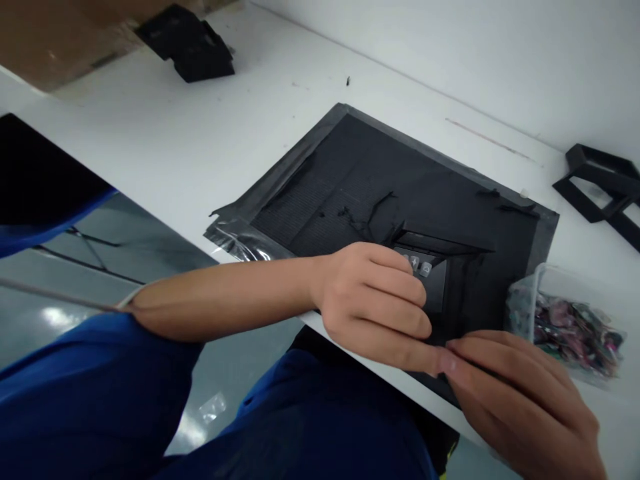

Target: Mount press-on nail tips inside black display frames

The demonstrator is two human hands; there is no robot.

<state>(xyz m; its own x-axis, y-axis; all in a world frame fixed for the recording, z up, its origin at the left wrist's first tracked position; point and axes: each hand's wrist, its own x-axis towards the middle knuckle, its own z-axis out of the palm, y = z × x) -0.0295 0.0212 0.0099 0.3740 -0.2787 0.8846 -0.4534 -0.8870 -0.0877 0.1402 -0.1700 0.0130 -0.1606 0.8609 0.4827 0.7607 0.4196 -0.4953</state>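
Observation:
My left hand (375, 307) is closed, its back toward me and its fingers curled over a black plastic device (437, 283) with small grey buttons. What lies inside its grip is hidden. Just to the right, my right hand (525, 393) is closed too, thumb and fingers pressed together. The fingertips of both hands meet near the table's front edge; whatever is pinched there is too small to make out. Under the device lies a black ribbed mat (390, 160) with taped edges. A thin dark panel edge (445, 241) rises behind the buttons.
A clear plastic box (543, 307) of small mixed bits stands right of my right hand. Black plastic frames (595, 177) lie at far right, black blocks (193, 50) at back left beside cardboard (75, 40). Dark scraps (373, 210) lie on the mat. A white wall borders the table.

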